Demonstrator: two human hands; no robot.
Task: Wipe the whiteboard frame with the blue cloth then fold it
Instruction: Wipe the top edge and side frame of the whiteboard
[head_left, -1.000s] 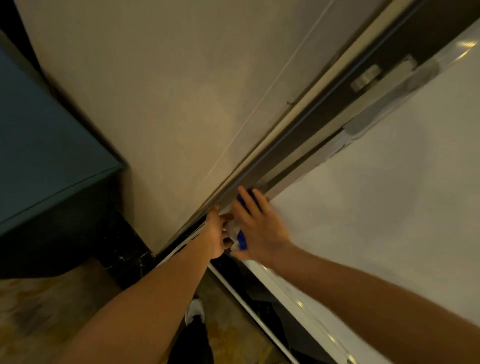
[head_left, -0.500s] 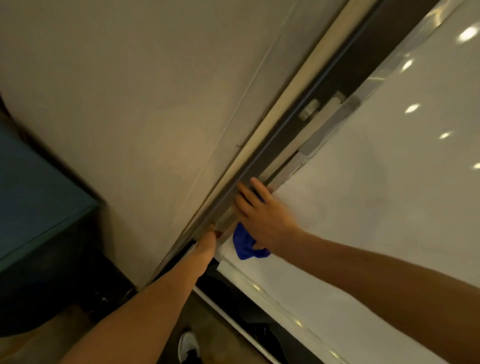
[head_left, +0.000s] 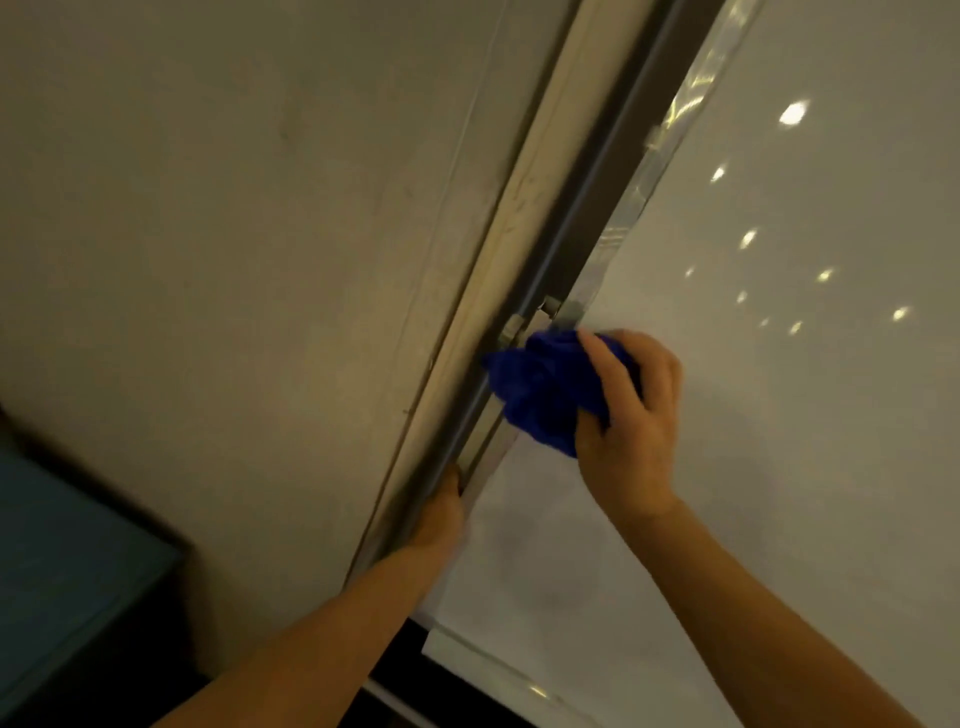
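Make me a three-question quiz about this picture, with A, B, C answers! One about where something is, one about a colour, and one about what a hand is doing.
1. Where is the cloth?
A. on the floor
B. against the frame at the whiteboard's left edge
C. on the teal cabinet

2. What colour is the cloth?
A. blue
B. red
C. yellow

3. What is the left hand doing?
A. hanging free
B. holding a pen
C. gripping the frame below the cloth

Answers: 1 B, the right hand presses the bunched cloth onto the frame. 2 A, it is deep blue. 3 C, its fingers wrap behind the frame's edge.
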